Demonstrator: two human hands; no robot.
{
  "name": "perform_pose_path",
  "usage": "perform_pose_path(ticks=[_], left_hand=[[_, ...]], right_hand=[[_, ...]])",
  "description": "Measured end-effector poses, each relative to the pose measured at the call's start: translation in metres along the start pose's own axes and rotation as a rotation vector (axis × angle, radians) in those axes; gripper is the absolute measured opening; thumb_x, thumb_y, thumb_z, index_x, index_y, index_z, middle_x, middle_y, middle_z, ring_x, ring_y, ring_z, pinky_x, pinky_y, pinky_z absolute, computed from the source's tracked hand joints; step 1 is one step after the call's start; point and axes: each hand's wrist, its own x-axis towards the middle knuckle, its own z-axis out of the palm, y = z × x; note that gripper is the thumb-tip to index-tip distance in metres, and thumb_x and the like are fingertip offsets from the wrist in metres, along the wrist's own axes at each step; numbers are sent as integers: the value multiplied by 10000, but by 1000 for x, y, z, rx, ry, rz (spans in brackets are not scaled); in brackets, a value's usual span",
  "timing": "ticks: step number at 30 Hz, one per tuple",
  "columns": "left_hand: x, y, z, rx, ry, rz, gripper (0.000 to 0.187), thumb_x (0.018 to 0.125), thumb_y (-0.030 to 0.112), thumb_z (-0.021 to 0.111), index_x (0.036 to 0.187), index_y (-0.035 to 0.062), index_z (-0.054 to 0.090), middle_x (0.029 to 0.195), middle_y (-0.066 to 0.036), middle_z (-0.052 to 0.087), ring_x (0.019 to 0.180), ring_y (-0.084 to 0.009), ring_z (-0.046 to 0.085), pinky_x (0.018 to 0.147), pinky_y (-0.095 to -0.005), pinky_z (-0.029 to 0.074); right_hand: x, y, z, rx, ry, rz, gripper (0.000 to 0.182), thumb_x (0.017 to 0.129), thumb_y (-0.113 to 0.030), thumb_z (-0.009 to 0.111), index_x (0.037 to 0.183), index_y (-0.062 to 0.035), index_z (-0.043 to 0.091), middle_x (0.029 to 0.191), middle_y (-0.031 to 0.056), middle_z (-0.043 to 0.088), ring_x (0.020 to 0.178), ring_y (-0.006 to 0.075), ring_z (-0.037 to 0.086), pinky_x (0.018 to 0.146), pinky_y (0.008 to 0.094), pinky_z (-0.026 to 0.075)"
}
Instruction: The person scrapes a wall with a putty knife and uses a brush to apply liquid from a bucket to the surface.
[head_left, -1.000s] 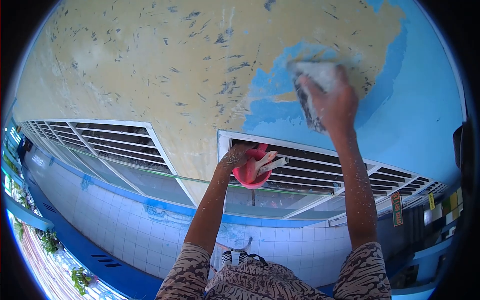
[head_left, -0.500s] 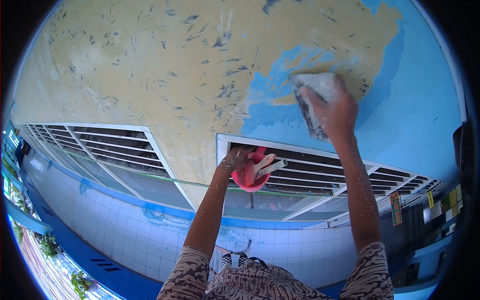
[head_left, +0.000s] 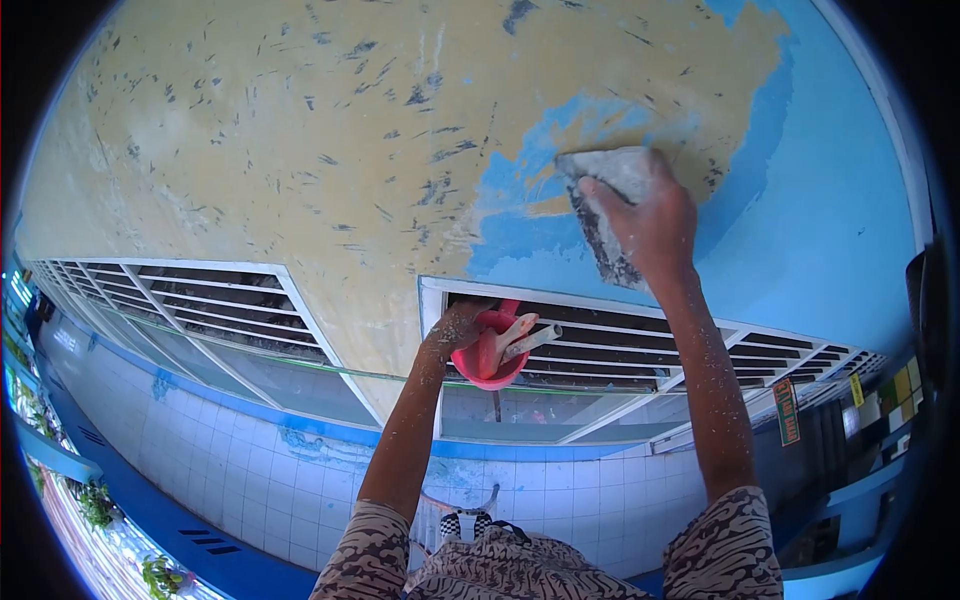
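Observation:
My right hand grips a flat, whitish sanding block with a dark, worn side and holds it against the wall. Around the block, blue paint and a yellowish-tan layer show in ragged patches. At the window frame's upper left corner, my left hand is closed at the side of a pink dipper; some of its fingers are hidden behind it. Inside the dipper stand tools with pale and reddish handles.
Slatted windows with white frames run below the wall patch, with another set at the left. Far below are a tiled floor and what looks like a ladder top. A small sign hangs at the right.
The view has shifted slightly, so wall and windows sit a little further left. My right hand and the block remain on the same patch of wall, and my left hand stays at the dipper.

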Motion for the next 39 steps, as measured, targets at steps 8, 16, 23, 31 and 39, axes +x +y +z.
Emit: perform_pose_path(ticks=[8, 16, 23, 31, 39], left_hand=[[-1, -1, 1, -59, 22, -42, 536, 743, 13, 697, 1265, 86, 604, 1229, -207, 628, 1159, -384, 590, 984, -427, 483], [-2, 1, 0, 67, 85, 41, 522, 760, 14, 680, 1271, 90, 599, 1230, -211, 626, 1152, -380, 595, 980, -424, 485], [2, -3, 3, -7, 38, 3, 551, 764, 37, 685, 1301, 100, 582, 1240, -212, 621, 1156, -381, 592, 975, -426, 488], [0, 1, 1, -66, 30, 1, 587, 756, 29, 686, 1326, 117, 571, 1249, -216, 614, 1161, -391, 584, 986, -430, 481], [-3, 7, -2, -30, 64, 6, 578, 738, 22, 692, 1301, 101, 592, 1277, -216, 596, 1202, -389, 555, 1009, -444, 465]], right_hand=[[28, 16, -8, 440, 243, 59, 444, 804, -385, 791, 1016, -20, 652, 910, 125, 725, 810, 253, 714, 739, 343, 552], [45, 12, -15, 453, 259, 129, 486, 773, -394, 811, 1046, -33, 636, 888, 159, 724, 780, 302, 717, 705, 370, 557], [61, 4, -30, 71, 104, 3, 544, 762, -388, 814, 1037, 40, 618, 897, 201, 716, 804, 344, 715, 731, 423, 551], [59, -18, -26, -99, 74, -173, 530, 790, -395, 783, 1087, 2, 595, 869, 208, 711, 779, 363, 715, 723, 444, 555], [75, -25, -28, -128, 36, -218, 652, 772, -434, 798, 1175, 36, 594, 1013, 220, 704, 917, 370, 700, 820, 428, 540]])
